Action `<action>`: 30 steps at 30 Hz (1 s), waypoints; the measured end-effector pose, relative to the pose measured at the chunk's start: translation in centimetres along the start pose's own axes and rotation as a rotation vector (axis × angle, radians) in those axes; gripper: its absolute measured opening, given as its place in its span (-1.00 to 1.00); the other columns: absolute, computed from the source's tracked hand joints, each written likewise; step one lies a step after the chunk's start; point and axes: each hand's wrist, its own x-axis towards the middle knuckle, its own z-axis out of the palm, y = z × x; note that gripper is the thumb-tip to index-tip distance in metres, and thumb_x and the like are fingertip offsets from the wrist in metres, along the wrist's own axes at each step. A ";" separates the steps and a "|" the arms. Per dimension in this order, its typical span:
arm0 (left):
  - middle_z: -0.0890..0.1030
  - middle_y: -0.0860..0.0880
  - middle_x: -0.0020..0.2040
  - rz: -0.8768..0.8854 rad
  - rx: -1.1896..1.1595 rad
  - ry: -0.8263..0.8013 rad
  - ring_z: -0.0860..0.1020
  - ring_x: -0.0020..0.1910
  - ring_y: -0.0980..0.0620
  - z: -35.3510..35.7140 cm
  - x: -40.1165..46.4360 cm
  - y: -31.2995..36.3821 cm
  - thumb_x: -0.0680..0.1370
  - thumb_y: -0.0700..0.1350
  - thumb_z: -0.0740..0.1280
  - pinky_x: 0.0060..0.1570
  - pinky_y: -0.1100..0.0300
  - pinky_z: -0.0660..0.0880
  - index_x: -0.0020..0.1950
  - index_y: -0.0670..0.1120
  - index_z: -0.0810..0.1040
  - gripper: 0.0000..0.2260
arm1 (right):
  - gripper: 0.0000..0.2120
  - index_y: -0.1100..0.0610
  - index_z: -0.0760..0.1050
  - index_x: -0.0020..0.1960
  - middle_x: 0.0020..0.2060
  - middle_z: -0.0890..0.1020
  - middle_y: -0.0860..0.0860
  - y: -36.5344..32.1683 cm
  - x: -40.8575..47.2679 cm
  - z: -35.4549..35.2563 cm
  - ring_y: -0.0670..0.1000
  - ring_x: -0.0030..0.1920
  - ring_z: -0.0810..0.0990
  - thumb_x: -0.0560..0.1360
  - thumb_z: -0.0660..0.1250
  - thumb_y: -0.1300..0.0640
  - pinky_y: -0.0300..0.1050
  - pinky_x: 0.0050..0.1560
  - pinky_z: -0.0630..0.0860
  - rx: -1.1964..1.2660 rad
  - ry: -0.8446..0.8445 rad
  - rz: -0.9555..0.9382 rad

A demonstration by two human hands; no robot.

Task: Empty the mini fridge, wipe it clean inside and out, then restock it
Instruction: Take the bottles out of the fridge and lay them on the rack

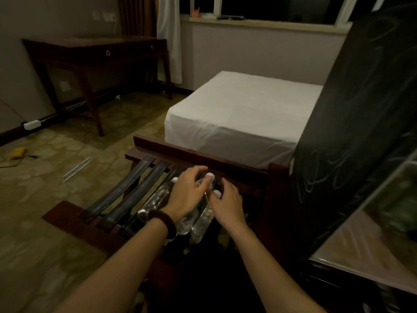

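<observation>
A dark wooden desk with ring handles stands against the far wall beside a white curtain, a bed with a white sheet lies under the window, and a white power strip and a yellow object lie on the patterned floor.

Hotel-style bedroom: white-sheeted bed, strapped luggage rack, wooden desk, curtained window.
</observation>
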 end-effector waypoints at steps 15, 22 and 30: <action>0.55 0.02 -0.19 0.617 -0.187 0.105 0.49 -0.21 0.18 13.2 -11.9 20.5 0.44 -0.10 0.30 -0.21 0.39 0.44 -0.06 -0.01 0.44 -0.89 | -0.80 0.04 0.51 -0.08 -0.21 0.60 -0.03 12.3 -11.2 -21.1 -0.08 -0.20 0.56 0.49 0.27 0.34 -0.43 -0.22 0.42 0.126 0.742 -0.270; 0.29 0.00 0.37 0.411 -0.024 -0.221 0.24 0.35 0.10 24.8 -10.9 25.0 0.45 0.05 0.28 0.34 0.31 0.15 0.38 -0.05 0.29 -0.47 | -0.65 0.22 0.40 0.23 0.14 0.47 0.14 19.9 -9.3 -30.2 0.15 0.16 0.47 0.47 0.34 0.21 -0.02 0.14 0.40 -0.019 0.795 -0.014; 0.22 -0.10 0.45 0.047 -0.147 -0.421 0.26 0.41 -0.07 34.4 -3.5 28.3 0.45 -0.04 0.39 0.38 0.02 0.26 0.49 -0.10 0.07 -0.28 | -0.48 0.29 0.29 0.38 0.31 0.41 0.22 25.7 -0.8 -35.8 0.19 0.32 0.39 0.48 0.35 0.16 0.01 0.34 0.29 0.124 0.718 0.200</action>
